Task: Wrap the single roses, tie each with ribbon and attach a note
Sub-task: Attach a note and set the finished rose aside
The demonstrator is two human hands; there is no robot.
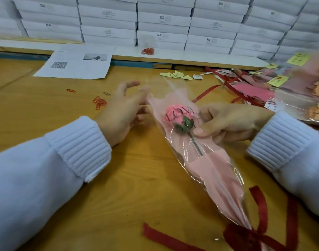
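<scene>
Right hand grips pink rose in clear wrap, bloom toward far edge of worktop. Left hand loose, nearer yellow paper notes.

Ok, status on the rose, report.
Right hand grips wrapped rose; left hand open beside its top. Ribbon tied at stem end. No note on it yet.

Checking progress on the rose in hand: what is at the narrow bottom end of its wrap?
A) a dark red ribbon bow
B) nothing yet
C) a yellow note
A: a dark red ribbon is tied in a bow round the narrow end of the wrapped rose that the right hand holds.
</scene>
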